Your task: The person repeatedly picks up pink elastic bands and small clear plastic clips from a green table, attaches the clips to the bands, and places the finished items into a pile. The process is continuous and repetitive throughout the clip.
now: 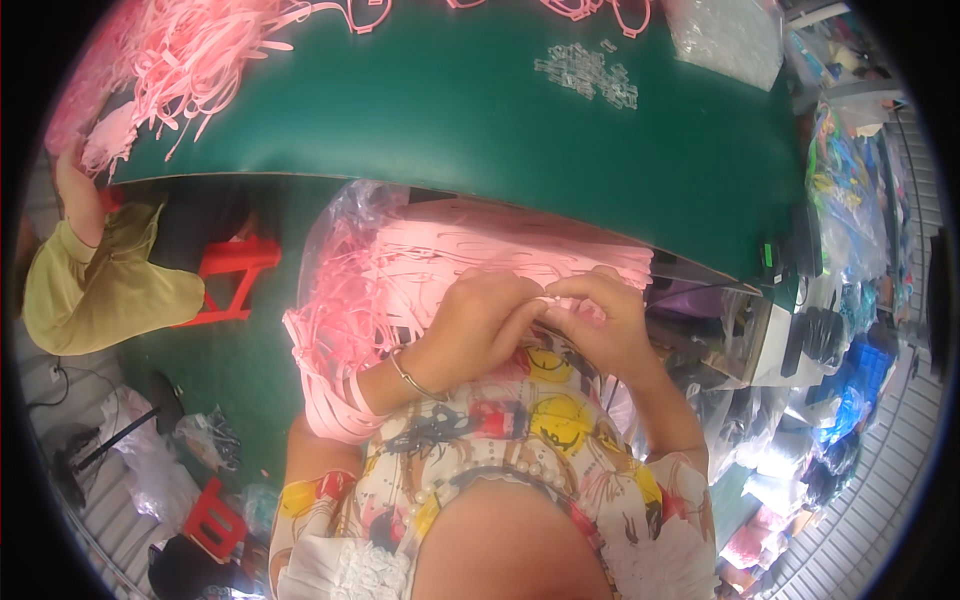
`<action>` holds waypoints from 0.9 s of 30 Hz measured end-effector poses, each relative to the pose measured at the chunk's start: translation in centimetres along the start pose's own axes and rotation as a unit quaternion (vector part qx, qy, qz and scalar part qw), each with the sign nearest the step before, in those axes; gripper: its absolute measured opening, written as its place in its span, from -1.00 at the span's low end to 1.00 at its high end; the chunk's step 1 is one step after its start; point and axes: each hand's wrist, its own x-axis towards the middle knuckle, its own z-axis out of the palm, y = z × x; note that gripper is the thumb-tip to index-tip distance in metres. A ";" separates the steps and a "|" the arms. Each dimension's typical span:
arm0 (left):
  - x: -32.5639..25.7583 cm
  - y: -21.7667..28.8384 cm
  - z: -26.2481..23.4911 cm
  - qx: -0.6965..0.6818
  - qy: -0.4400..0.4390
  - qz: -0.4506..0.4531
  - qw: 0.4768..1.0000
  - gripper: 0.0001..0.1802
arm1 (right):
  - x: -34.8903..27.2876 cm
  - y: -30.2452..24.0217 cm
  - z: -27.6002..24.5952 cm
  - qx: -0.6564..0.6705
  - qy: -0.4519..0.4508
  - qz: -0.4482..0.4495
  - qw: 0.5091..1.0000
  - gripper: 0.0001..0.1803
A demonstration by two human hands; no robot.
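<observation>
Close in front of my chest, my left hand (492, 312) and my right hand (608, 318) meet fingertip to fingertip. Both are closed in a pinch on a thin pink strap (590, 310), partly hidden by the fingers. Something small and pale shows between the fingertips, too small to name. A bundle of pink straps (335, 408) hangs looped over my left forearm, beside a metal bangle (405, 372). Just beyond my hands lies a large stack of pink straps (450, 245), below the table edge, with clear plastic wrap (365, 205) at its left.
A green-topped table (420, 110) spans the far side. It bears a tangled heap of pink straps (205, 60), small clear plastic pieces (590, 75) and a clear bag (725, 40). At left a person in an olive garment (90, 290) sits near a red stool (235, 270).
</observation>
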 end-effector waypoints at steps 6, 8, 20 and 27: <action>-0.5 -0.9 0.3 -0.339 -0.063 -0.217 0.913 -0.82 | -0.3 -0.5 0.4 0.033 0.024 0.004 0.999 -0.84; -0.4 -0.4 -0.6 -0.440 -0.110 -0.309 0.836 -0.82 | -0.3 -0.6 0.6 0.026 0.025 -0.024 0.999 -0.86; 0.2 0.8 -2.7 -0.405 -0.193 -0.301 0.841 -0.87 | 1.8 -0.8 -1.6 0.093 -0.130 -0.012 0.987 -0.85; -0.7 -0.9 0.0 0.079 0.044 0.154 0.984 -0.88 | 2.5 1.4 -2.0 0.335 -0.283 0.181 0.881 -0.84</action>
